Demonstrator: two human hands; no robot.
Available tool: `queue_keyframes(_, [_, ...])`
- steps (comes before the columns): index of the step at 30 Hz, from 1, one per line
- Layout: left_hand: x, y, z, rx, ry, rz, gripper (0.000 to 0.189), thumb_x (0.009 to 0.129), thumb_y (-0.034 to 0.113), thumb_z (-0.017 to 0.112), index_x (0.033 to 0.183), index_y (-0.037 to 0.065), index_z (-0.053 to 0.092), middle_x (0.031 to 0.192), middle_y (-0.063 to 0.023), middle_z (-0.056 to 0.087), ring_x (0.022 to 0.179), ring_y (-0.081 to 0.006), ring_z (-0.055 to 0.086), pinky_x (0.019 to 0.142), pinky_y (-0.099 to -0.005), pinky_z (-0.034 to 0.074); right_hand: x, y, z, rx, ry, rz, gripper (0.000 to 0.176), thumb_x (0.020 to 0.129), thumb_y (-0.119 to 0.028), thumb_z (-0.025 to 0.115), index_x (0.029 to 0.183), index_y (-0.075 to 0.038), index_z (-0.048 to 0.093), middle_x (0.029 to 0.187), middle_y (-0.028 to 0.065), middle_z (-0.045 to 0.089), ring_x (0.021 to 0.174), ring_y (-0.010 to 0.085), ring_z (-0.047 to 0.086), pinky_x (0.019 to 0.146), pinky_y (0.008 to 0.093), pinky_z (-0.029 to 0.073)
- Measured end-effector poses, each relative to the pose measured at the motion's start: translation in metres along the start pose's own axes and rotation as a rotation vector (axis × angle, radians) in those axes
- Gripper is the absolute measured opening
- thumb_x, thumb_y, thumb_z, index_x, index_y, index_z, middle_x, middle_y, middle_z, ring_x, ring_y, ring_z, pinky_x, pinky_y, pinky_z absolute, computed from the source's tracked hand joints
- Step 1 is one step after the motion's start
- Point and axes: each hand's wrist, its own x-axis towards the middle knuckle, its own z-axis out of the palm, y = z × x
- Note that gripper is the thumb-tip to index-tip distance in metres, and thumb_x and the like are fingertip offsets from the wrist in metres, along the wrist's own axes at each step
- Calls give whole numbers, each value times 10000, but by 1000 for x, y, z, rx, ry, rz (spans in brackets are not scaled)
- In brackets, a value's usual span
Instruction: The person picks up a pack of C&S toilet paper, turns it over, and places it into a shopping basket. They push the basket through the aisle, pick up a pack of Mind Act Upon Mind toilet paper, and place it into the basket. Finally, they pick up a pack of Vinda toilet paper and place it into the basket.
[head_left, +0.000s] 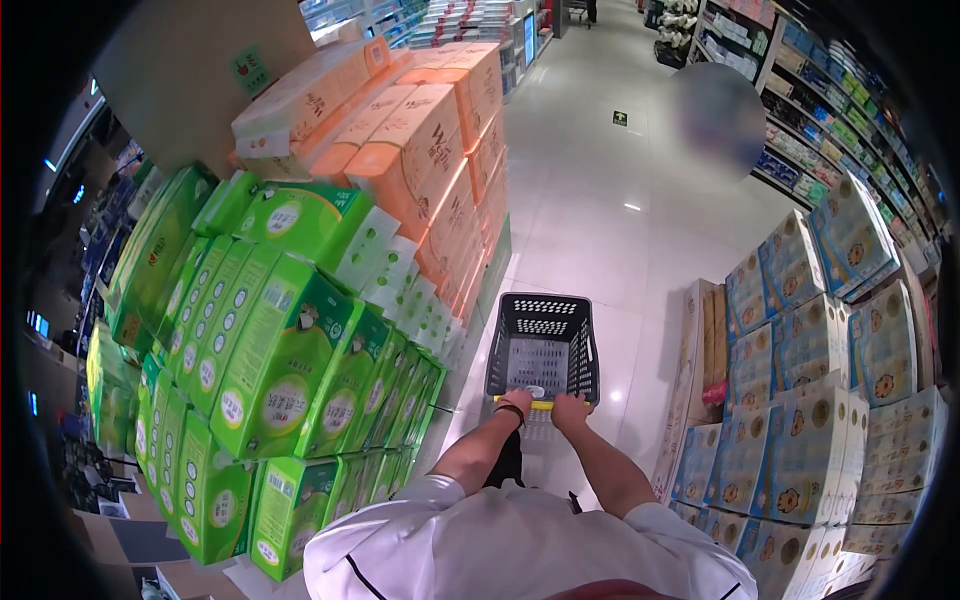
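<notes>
A dark, perforated shopping basket cart (592, 362) stands in front of my body, with a yellow handle bar (542, 404) along its near edge. My left hand (516, 402) is wrapped round the left part of the bar, and a dark band circles that wrist. Round the right part of the same bar my right hand (571, 409) is closed. A small pale thing shows between the hands at the basket's near edge; it is too small to name. Inside, the basket shows its bare lattice bottom.
Green tissue packs (270, 350) and orange packs (420, 140) are stacked close on the left. Blue and white packs (790, 420) rise on the right. Ahead runs a pale tiled aisle (590, 200), with shelves (830, 110) at the far right and a blurred patch beside them.
</notes>
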Motion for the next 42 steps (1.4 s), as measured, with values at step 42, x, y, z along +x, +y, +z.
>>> queue_keyframes(42, [536,29,-346,-16,56,-141,237,979,141,531,1095,88,732,1129,-140,729,1147,-322,670,921,-439,575,578,63,-307,104,-208,32,314,856,-242,680,1135,-129,769,1188,149,737,1165,343,678,990,527,488])
